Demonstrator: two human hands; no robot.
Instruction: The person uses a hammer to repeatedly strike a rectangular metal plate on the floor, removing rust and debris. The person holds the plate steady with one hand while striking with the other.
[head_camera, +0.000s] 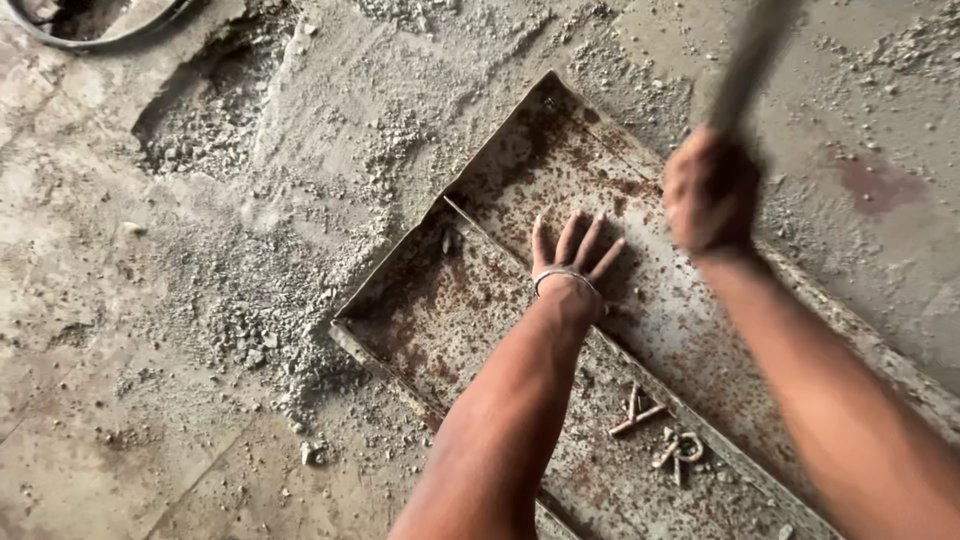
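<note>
Rusty metal formwork panel lies flat on a dusty concrete floor, its long axis running from the upper middle of the view down toward the lower right corner. A raised rib divides it along that axis, and a rim borders it.

Furthest left, crumbled grey mortar debris is heaped against the panel's left edge, with a dark curved rim of some vessel at the top left corner.

Next comes the left hand, open, fingers spread, palm pressed flat on the panel just right of the rib; a thin bangle circles the wrist. It grasps nothing and appears to steady the panel.

Lower down, a few small bent metal bits, about three or four, lie on the panel between the two forearms.

Furthest right, the right hand is clenched around a tool handle, blurred and rising toward the top edge; the tool's head is out of view. This hand hangs above the panel's upper right part, close beside the flat left hand, so the tool's line runs over the panel surface just beyond the left fingertips.

One panel, one tool, two hands show.
</note>
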